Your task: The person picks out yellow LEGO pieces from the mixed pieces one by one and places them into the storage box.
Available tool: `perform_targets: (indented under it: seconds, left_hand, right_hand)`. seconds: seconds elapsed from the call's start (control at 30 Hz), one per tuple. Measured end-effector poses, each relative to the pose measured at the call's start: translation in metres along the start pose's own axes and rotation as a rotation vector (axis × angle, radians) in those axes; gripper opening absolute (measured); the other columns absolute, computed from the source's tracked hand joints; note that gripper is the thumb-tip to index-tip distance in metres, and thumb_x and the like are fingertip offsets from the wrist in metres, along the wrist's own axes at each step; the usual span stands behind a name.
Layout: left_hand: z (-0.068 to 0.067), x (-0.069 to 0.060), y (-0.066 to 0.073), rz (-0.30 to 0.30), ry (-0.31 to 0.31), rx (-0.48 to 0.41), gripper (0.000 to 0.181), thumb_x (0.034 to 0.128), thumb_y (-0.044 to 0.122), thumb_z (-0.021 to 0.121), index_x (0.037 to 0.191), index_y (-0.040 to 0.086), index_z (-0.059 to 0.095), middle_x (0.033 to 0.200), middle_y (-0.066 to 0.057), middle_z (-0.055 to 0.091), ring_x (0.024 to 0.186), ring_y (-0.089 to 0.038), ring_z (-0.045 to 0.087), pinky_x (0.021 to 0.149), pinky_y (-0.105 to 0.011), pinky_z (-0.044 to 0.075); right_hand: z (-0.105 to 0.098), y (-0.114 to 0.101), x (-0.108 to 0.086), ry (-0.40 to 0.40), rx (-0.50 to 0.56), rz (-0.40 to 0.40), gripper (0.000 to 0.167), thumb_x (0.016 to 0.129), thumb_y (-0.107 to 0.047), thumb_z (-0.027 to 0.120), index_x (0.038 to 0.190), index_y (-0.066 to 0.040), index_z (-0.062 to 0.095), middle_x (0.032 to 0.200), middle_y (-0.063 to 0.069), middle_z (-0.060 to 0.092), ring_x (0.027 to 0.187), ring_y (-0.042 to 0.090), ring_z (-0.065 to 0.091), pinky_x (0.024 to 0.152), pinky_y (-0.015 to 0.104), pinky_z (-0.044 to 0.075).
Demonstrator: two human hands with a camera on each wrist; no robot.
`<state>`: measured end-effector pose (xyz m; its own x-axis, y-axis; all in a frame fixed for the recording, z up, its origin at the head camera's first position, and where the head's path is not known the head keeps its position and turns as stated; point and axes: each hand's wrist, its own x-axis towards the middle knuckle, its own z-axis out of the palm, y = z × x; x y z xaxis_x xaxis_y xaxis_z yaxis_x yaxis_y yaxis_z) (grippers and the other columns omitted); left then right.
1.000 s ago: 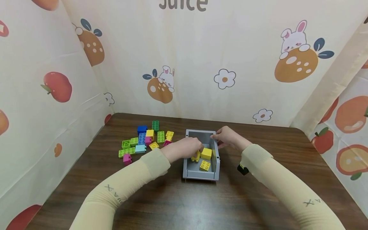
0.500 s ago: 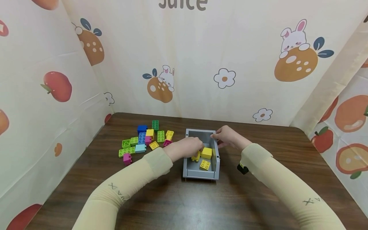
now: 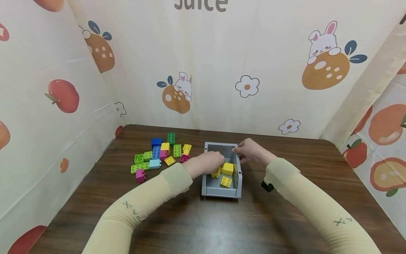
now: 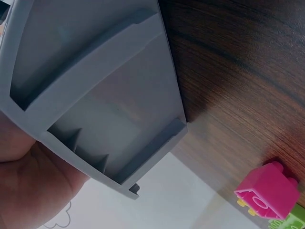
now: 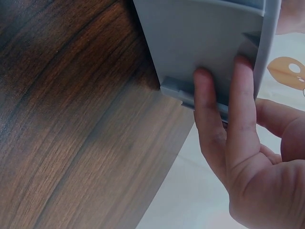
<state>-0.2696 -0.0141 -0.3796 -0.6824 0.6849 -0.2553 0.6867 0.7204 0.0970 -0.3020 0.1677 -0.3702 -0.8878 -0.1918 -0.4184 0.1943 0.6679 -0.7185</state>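
Observation:
A grey plastic bin [image 3: 221, 192] stands on the table with several yellow bricks in it. My left hand [image 3: 213, 163] reaches over the bin's left wall, knuckles bent, right above a yellow brick [image 3: 216, 173]. Its fingertips are hidden by the hand itself and, in the left wrist view, by the bin wall. Another yellow brick [image 3: 227, 169] lies to the right, and a studded yellow brick [image 3: 226, 182] is closer to the front. My right hand [image 3: 252, 151] grips the right wall near the back corner, thumb over the rim, two fingers [image 5: 242, 95] flat against the outside.
Loose bricks spread left of the bin, among them a light blue brick [image 3: 154, 164], a pink brick [image 3: 140, 175] and a dark green brick [image 3: 171, 138]. A printed curtain [image 3: 209, 106] hangs behind the dark wooden table [image 3: 219, 225].
My left forearm has shifted slightly to the right. Both hands keep their places at the bin, and the bricks look the same.

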Motion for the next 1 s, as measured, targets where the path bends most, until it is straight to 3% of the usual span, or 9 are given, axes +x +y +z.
perform_targets:
  seconds: [0.23, 0.53, 1.0]
  left_hand:
    - [0.000, 0.000, 0.001, -0.029, -0.022, -0.006, 0.028, 0.0870, 0.016, 0.068, 0.115, 0.013, 0.067, 0.107, -0.002, 0.068, 0.081, -0.010, 0.060, 0.083, -0.029, 0.054]
    - [-0.004, -0.002, 0.001, -0.026, -0.006, 0.001, 0.025, 0.0889, 0.015, 0.066, 0.114, 0.013, 0.068, 0.104, -0.001, 0.069, 0.076, -0.010, 0.058, 0.081, -0.028, 0.055]
    - [-0.021, -0.013, 0.002, -0.007, 0.033, -0.019, 0.030, 0.0888, 0.016, 0.066, 0.119, 0.013, 0.065, 0.113, -0.001, 0.067, 0.094, -0.011, 0.063, 0.083, -0.028, 0.054]
  right_hand:
    - [0.000, 0.000, 0.000, 0.004, -0.002, 0.004, 0.031, 0.095, -0.017, 0.057, 0.114, 0.008, 0.061, 0.094, 0.016, 0.062, 0.074, 0.019, 0.064, 0.069, 0.031, 0.058]
    - [0.000, 0.000, 0.000, 0.002, 0.003, -0.001, 0.032, 0.095, -0.016, 0.057, 0.115, 0.009, 0.060, 0.096, 0.018, 0.062, 0.074, 0.019, 0.064, 0.068, 0.031, 0.058]
    - [0.000, 0.000, 0.000, -0.005, 0.004, 0.003, 0.032, 0.095, -0.017, 0.057, 0.114, 0.009, 0.060, 0.093, 0.017, 0.062, 0.074, 0.021, 0.064, 0.067, 0.031, 0.058]
